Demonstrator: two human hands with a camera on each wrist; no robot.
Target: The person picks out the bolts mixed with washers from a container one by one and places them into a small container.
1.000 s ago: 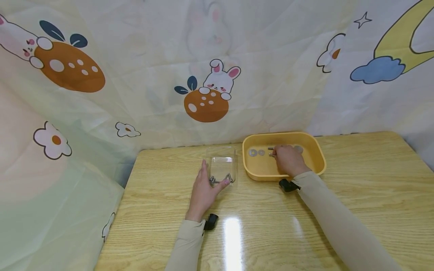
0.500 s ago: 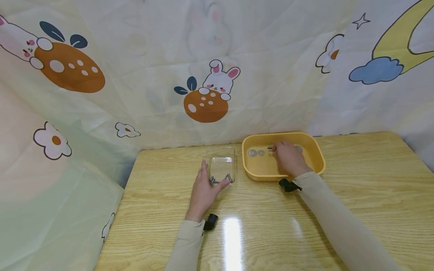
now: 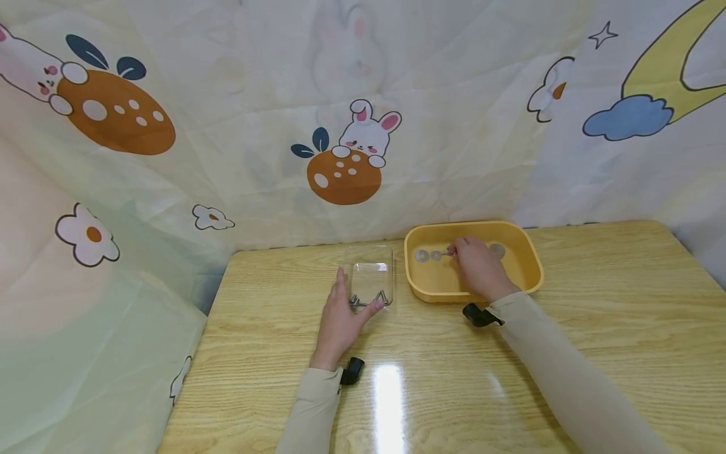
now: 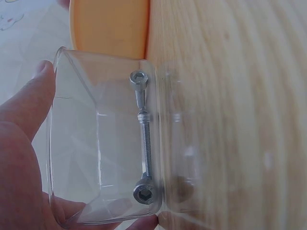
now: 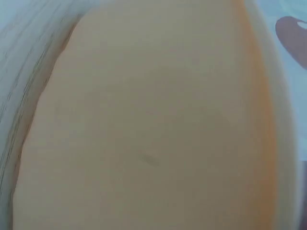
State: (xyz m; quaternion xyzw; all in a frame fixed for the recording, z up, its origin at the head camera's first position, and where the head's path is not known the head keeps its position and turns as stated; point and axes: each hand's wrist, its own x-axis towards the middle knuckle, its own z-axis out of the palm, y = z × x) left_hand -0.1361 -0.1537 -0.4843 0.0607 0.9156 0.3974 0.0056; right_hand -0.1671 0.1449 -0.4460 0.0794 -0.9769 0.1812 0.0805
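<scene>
A clear plastic box [image 3: 370,280] stands on the table, held by my left hand [image 3: 337,321]. In the left wrist view the thumb [image 4: 33,98] lies at one rim and the fingers reach round the opposite side. Several socket head bolts [image 4: 146,148] lie along the bottom of the box. My right hand [image 3: 481,268] reaches into the yellow bin [image 3: 448,296], its curled fingers pinching small metal bolts [image 3: 449,251] whose ends poke out left of the fingertips. Flat washers [image 3: 422,255] lie on the bin floor to their left, and a larger round disc [image 3: 496,250] lies right of the hand.
The wooden table [image 3: 272,347] carries both containers near its back edge, the bin just right of the box. A printed cloth [image 3: 238,126] hangs behind and at the left. In the right wrist view the yellow bin wall [image 5: 144,96] fills most of the picture, blurred.
My right hand has shifted slightly left within the bin, bringing the bolts at its fingertips closer to the washers. The round disc on the right shows more. My left hand and the box have stayed put.
</scene>
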